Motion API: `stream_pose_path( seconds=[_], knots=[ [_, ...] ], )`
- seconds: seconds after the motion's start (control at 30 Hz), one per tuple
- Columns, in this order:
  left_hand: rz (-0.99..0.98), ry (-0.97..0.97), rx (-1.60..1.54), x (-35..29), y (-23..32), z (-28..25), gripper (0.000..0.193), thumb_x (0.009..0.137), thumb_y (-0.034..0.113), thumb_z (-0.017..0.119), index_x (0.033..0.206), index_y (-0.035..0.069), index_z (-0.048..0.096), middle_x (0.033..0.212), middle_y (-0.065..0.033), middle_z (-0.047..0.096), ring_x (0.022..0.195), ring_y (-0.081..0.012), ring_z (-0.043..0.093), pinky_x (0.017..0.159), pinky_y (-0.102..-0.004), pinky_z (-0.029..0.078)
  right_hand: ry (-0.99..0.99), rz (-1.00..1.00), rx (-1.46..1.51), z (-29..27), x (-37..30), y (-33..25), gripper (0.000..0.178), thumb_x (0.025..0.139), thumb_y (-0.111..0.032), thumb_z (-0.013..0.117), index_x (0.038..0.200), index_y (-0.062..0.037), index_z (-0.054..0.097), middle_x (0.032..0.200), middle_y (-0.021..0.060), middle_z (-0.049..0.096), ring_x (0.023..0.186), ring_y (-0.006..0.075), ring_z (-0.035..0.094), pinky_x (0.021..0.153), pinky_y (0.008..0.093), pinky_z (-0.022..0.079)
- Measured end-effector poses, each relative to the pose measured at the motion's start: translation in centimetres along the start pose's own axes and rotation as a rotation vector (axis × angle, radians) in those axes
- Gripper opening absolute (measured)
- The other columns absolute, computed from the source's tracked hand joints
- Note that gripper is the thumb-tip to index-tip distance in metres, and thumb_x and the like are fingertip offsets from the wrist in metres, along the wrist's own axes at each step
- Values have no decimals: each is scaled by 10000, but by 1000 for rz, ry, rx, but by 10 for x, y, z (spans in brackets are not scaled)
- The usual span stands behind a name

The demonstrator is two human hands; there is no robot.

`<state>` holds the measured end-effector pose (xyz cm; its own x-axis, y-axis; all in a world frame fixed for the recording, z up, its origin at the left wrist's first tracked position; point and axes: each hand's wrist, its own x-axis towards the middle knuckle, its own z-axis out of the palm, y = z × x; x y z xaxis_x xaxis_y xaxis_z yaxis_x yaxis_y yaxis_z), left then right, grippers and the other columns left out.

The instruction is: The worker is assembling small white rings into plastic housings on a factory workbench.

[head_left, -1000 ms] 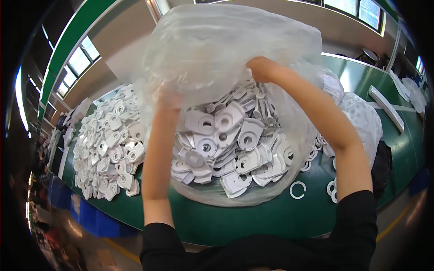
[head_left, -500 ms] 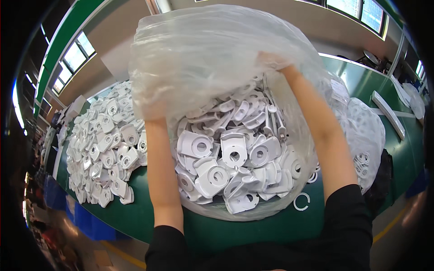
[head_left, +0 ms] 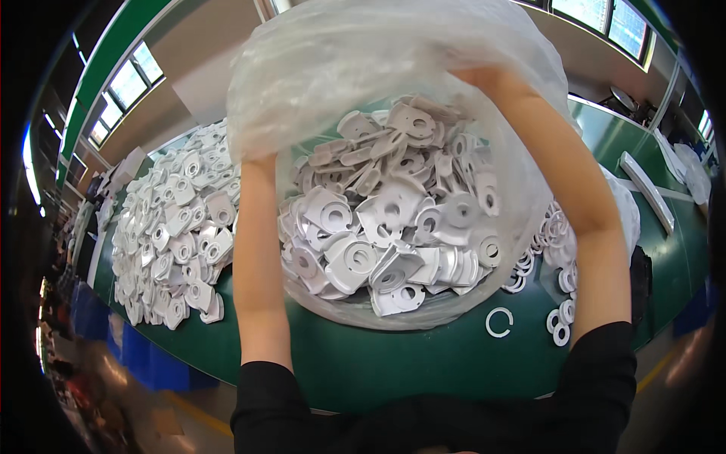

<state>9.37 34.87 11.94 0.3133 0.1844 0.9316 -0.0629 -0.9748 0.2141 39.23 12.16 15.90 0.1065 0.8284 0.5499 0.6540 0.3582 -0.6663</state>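
A large translucent plastic bag [head_left: 333,53] stands with its mouth toward me, full of white plastic parts [head_left: 393,208], flat plates with round holes. Both my arms reach into the raised upper part of the bag. My left hand [head_left: 261,140] is behind the film at the bag's left side, its fingers hidden by the cloudy plastic. Higher up, at the right of the mouth, my right hand [head_left: 478,69] is under the film and smeared by motion. The lower rim of the bag lies on the green table [head_left: 363,367].
A heap of similar white parts [head_left: 170,234] covers the table at the left. Loose white rings [head_left: 561,325] and a single open ring [head_left: 498,322] lie at the right. Beyond them are a long white strip [head_left: 646,193] and a clear plastic bag [head_left: 692,174].
My right hand has risen, with its elbow swung outward. The bag's top has lifted, baring more parts, and the parts inside have shifted. More rings show at the right.
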Motion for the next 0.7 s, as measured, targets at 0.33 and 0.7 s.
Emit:
stream_pose_path(
  seconds=[0.33, 0.7],
  knots=[
    [-514, -167, -1123, -97, -69, -53, 424, 952, 264, 439, 1318, 52, 454, 1254, -103, 539, 1125, -233, 529, 986, -343, 429, 37, 27, -552, 10, -103, -41, 384, 869, -187, 629, 1219, -50, 546, 1248, 100, 544, 1162, 228, 512, 997, 348, 422],
    [-1326, -1117, -265, -63, -200, -68, 549, 973, 380, 346, 1385, 19, 385, 1392, -215, 428, 1243, -329, 468, 1035, -353, 364, 269, 770, 410, 43, -1, 61, 462, 900, -271, 592, 1243, 28, 510, 1216, 224, 561, 1138, 320, 535, 1005, 383, 404]
  ],
)
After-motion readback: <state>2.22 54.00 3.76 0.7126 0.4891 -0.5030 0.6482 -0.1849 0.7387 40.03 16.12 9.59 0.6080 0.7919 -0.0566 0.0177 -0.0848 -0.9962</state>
